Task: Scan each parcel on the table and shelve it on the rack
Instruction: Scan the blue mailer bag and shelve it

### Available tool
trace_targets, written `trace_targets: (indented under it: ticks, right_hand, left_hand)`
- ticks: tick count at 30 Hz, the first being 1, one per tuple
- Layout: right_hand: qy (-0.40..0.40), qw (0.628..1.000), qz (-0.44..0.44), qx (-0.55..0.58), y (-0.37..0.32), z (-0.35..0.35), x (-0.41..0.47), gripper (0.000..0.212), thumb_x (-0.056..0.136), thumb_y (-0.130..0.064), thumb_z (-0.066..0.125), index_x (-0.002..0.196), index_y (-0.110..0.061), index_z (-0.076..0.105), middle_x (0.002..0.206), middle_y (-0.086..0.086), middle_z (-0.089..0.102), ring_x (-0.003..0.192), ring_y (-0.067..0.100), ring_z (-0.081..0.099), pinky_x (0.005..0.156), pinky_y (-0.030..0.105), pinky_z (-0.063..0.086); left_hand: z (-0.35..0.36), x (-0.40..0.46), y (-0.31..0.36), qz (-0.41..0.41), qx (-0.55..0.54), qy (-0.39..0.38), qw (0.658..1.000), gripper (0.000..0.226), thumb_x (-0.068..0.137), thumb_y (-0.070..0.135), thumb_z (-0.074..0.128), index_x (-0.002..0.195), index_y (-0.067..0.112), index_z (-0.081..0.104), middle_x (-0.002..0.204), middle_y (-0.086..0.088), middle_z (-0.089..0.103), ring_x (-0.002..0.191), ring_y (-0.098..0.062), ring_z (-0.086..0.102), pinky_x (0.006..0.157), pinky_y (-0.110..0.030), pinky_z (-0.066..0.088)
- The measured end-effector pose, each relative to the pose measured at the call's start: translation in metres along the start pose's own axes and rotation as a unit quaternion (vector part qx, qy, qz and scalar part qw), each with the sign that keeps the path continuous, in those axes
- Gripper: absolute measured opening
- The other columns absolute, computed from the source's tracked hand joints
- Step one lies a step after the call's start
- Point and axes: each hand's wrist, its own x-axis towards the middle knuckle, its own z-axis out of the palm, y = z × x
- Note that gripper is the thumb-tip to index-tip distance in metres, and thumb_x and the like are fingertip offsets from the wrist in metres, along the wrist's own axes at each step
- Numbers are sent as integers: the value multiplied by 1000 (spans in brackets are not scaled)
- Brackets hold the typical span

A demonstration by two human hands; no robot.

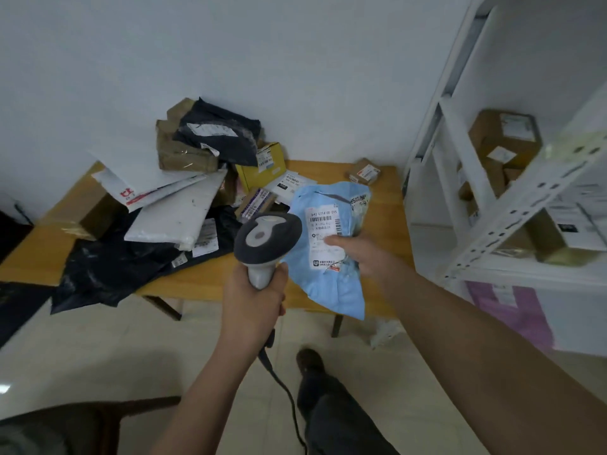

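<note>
My left hand (253, 300) grips the handle of a grey barcode scanner (267, 238), its head raised beside a light blue plastic parcel (331, 277). My right hand (364, 254) holds that parcel from its right side, thumb on the white label (325, 228) that faces me. The parcel hangs above the front right part of the wooden table (384, 198). A pile of parcels covers the table's left and middle: black bags (108, 267), white mailers (174, 215), a yellow box (259, 165), brown boxes (184, 152). A small brown box (364, 172) lies at the back right.
A white metal rack (512, 205) stands to the right, with brown boxes (505, 139) on its shelves and a pink bag (512, 310) lower down. The scanner's cable (282, 389) hangs toward the tiled floor. My leg and shoe (312, 362) are below. A dark chair (82, 421) sits bottom left.
</note>
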Motion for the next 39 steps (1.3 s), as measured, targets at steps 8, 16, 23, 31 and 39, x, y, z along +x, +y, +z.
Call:
trace_targets:
  ticks: [8, 16, 23, 31, 39]
  right_hand:
    - [1, 998, -52, 24, 3, 9, -88, 31, 77, -12, 81, 106, -9, 68, 99, 6, 73, 70, 9, 70, 48, 20, 52]
    - [-19, 993, -84, 84, 3, 28, -114, 22, 79, -4, 78, 95, -13, 67, 98, 8, 73, 67, 11, 71, 51, 24, 55]
    - [-37, 991, -95, 88, 2, 23, -116, 23, 79, -7, 79, 97, -15, 68, 98, 6, 74, 72, 12, 73, 56, 26, 57]
    - [-54, 988, -101, 105, 0, 6, -119, 38, 79, -7, 79, 114, -6, 67, 106, 11, 73, 85, 20, 73, 62, 30, 58]
    - [-53, 988, -100, 109, 1, -10, -123, 28, 77, -9, 80, 103, -12, 68, 104, 10, 73, 83, 20, 73, 62, 30, 58]
  left_hand:
    - [-30, -96, 4, 9, -6, -4, 1000, 31, 92, 18, 64, 66, 5, 55, 49, -4, 54, 37, -8, 50, 40, -15, 39]
    - [-40, -117, 16, -2, 6, 21, 1000, 31, 94, 24, 63, 72, 3, 53, 52, -6, 52, 34, -3, 45, 37, -12, 34]
    - [-34, -123, 24, -22, 14, 7, 1000, 31, 94, 20, 62, 73, 1, 51, 55, -12, 49, 33, -5, 39, 35, -13, 33]
    - [-25, -140, 38, 3, 35, -3, 999, 33, 94, 17, 61, 67, 3, 47, 52, -9, 45, 38, -10, 36, 35, -15, 30]
    - [-18, -155, 52, 9, 24, -9, 1000, 33, 94, 18, 61, 67, 5, 46, 53, -10, 44, 39, -10, 36, 35, -14, 30]
